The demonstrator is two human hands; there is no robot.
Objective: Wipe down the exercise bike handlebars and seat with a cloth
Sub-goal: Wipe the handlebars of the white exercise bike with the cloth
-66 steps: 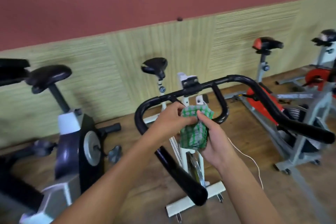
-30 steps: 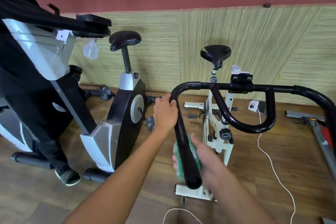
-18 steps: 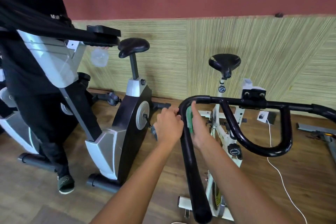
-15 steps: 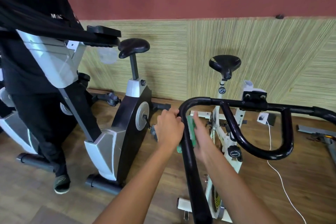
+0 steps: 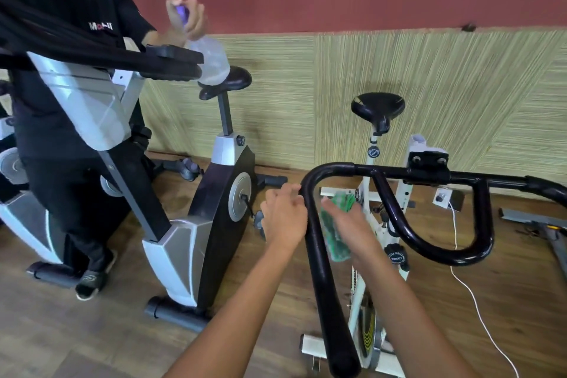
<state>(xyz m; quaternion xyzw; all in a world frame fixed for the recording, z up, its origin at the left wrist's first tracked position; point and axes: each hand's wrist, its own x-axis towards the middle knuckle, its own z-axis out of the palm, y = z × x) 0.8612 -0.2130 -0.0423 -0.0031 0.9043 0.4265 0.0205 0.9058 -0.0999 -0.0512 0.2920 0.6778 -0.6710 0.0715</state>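
Note:
The white exercise bike's black handlebar (image 5: 319,270) runs from the lower centre up and bends right into a crossbar. My right hand (image 5: 352,230) lies with straight fingers on a green checked cloth (image 5: 336,233), pressing it against the right side of the bar's left arm. On the other side of the bar, my left hand (image 5: 283,218) has loose fingers that just touch it below the bend. The bike's black seat (image 5: 377,106) stands beyond, near the wall.
A person in black (image 5: 61,101) stands at the left behind a grey machine (image 5: 92,107), holding a clear spray bottle (image 5: 211,63). A second bike (image 5: 221,202) stands between us. A white cable (image 5: 469,291) trails across the wooden floor.
My right hand has slid the cloth a little down the bar. My left hand has loosened its hold on the bar. The person at the left has raised the spray bottle.

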